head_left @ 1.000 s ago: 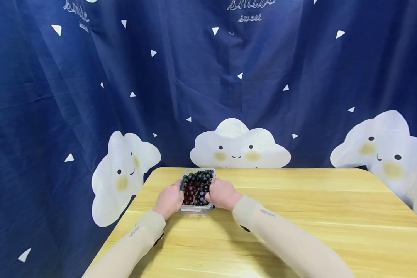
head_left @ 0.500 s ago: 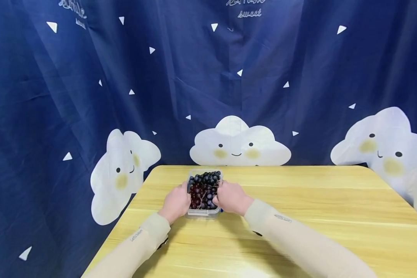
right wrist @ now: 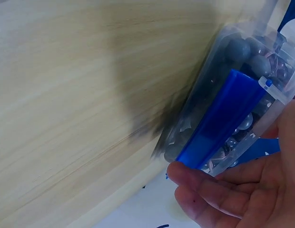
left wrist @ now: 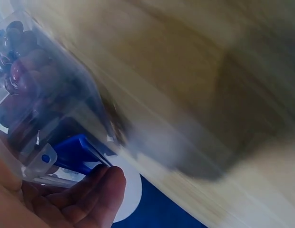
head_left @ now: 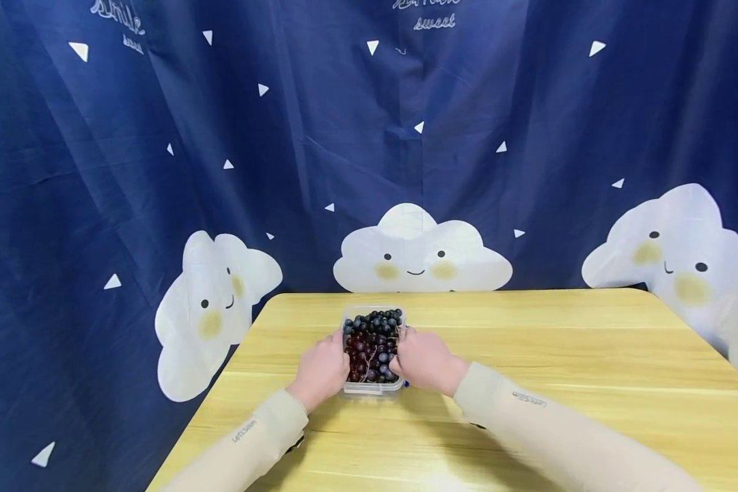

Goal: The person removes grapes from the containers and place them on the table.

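Compared with one second ago, the clear container (head_left: 372, 387) is more to the right and nearer, together with both hands. It is over the far left part of the table (head_left: 529, 383). The left hand (head_left: 322, 367) and right hand (head_left: 429, 359) grip its opposite sides, fingers near the blue latches (right wrist: 223, 118). Filled with soft grapes (head_left: 369, 350), it is probably rather heavy and slippery; both side walls seem the best hold.

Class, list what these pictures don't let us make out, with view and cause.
Head: most of the right blue clip, hidden by the right hand.
Head: upper central lettering, cut off by the top edge.
Left wrist: part of the container, cut off by the left edge.
Left wrist: grain of the table, blurred.
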### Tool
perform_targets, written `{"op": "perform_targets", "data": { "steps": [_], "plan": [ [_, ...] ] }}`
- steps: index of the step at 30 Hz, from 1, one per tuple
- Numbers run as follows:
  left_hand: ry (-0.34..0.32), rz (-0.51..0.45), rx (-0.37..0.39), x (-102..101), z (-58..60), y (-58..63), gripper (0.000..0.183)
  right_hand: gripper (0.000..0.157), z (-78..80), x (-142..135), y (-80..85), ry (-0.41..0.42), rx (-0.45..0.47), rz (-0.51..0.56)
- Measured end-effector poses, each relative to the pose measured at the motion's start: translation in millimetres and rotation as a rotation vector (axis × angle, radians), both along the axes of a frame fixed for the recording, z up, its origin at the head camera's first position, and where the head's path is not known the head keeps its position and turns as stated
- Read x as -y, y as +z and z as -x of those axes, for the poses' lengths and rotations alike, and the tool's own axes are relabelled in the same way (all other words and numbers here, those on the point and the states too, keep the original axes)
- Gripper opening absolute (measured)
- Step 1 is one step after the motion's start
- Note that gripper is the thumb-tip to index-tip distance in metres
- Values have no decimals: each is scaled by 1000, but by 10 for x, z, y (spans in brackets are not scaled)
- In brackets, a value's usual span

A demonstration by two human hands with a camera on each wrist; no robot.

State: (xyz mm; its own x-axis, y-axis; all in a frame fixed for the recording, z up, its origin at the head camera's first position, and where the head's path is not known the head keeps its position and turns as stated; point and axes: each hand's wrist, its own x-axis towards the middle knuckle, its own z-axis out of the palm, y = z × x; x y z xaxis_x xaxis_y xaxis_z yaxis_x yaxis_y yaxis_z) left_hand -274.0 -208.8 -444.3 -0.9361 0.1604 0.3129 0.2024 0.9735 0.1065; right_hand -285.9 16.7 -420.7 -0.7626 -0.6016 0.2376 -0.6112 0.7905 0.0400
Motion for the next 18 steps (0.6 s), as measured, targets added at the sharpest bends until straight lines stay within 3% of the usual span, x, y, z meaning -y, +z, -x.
{"op": "perform_targets", "data": {
  "steps": [6,18],
  "plan": [
    [18,17,-7,-82,-71,2,49,44,-56,-75,-4,14,-23,0],
    [-14,82,-74,-186,-158,1,48,44,-138,-189,-23,-10,40,-4]
  ]
}}
